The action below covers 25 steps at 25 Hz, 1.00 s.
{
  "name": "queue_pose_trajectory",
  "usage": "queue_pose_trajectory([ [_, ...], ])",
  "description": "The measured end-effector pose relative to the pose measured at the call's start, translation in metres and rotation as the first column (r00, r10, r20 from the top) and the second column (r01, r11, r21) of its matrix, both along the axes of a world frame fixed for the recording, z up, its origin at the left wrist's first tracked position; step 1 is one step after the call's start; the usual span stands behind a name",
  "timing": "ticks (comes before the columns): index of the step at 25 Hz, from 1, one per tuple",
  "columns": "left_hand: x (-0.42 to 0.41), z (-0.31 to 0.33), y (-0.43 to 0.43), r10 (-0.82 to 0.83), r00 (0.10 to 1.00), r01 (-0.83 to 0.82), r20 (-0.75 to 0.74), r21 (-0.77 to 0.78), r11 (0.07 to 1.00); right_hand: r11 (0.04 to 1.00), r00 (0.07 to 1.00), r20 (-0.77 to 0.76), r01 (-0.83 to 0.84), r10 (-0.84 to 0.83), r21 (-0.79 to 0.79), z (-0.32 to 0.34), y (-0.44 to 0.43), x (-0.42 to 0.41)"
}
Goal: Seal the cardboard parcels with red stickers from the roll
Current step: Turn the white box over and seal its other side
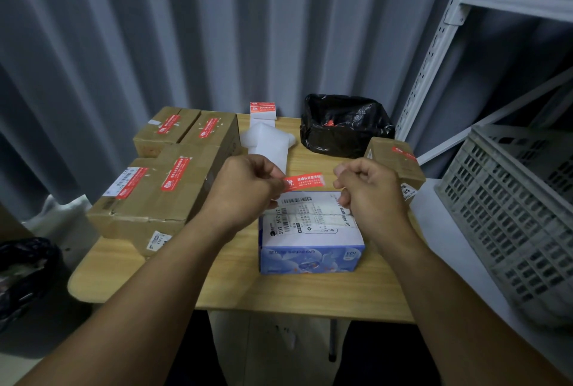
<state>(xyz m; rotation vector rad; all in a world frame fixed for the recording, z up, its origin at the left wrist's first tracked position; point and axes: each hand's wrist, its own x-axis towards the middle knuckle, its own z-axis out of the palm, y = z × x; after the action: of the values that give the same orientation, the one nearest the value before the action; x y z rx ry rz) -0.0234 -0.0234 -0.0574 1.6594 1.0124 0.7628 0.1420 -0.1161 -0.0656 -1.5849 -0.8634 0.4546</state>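
Far left on the wooden table (pixel 310 295): stacked cardboard parcels (pixel 148 199), red strips across their seams. Next, left hand (pixel 245 187), pinching the left end of a red sticker (pixel 305 181), held level just above the far edge of a blue-and-white box (pixel 310 240). Behind, at the table's far edge, sticker roll (pixel 263 109). Then right hand (pixel 370 192), fingers curled beside the sticker's free end; cannot tell whether pinching anything. Farther right, small parcel (pixel 400 165).

On the blue box (pixel 311 257) before me I read "sepeon" and "EDI"; its shipping label (pixel 310 215) shows "502 602". The print on my red sticker (pixel 305 181) is too small to read.
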Motion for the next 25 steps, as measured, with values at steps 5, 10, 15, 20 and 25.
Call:
queue_pose_trajectory([
  [5,-0.001,-0.002,0.001,0.003,1.0,-0.003,-0.009,-0.002,1.0,0.998,0.975,0.218,-0.048,0.04,0.034,-0.005,-0.009,-0.008],
  [10,-0.002,-0.002,0.0,-0.001,1.0,0.001,-0.023,-0.002,1.0,1.0,0.874,0.485,-0.018,0.018,-0.005,-0.014,-0.007,-0.011],
  [15,-0.004,0.004,-0.001,-0.053,0.997,0.05,-0.058,-0.053,0.997,0.999,0.95,0.313,-0.012,0.021,-0.031,-0.011,-0.006,0.0],
  [20,-0.001,0.004,-0.004,-0.119,0.97,0.1,-0.211,-0.098,0.99,0.977,0.992,0.118,-0.016,0.042,-0.211,-0.017,-0.013,0.008],
  [25,0.013,-0.002,0.004,-0.102,0.932,0.077,-0.349,-0.085,0.993,0.947,0.998,0.07,0.028,-0.006,-0.32,-0.03,-0.009,0.009],
])
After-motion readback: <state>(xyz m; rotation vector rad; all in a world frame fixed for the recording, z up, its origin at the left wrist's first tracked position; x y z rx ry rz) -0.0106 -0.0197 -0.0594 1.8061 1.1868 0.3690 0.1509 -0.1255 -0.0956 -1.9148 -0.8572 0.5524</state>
